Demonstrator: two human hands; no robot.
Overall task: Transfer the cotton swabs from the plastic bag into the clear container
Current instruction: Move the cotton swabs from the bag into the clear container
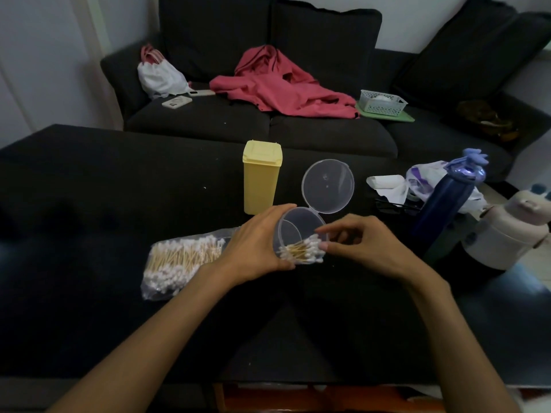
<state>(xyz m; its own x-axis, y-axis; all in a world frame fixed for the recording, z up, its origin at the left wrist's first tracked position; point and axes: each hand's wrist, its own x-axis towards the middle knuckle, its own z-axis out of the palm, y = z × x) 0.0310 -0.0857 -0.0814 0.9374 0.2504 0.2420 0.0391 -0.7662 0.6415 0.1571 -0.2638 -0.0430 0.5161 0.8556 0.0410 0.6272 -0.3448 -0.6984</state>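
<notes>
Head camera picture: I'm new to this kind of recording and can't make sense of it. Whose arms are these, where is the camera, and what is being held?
The one picture comes from a camera worn on a person's head, looking down at their own arms. The left hand grips a clear container, tilted, its hinged lid open. The right hand has its fingers at the container's mouth, on a bundle of cotton swabs partly inside. A plastic bag with more swabs lies to the left on the black surface. Behind stand a yellow box and a dark bottle.
</notes>
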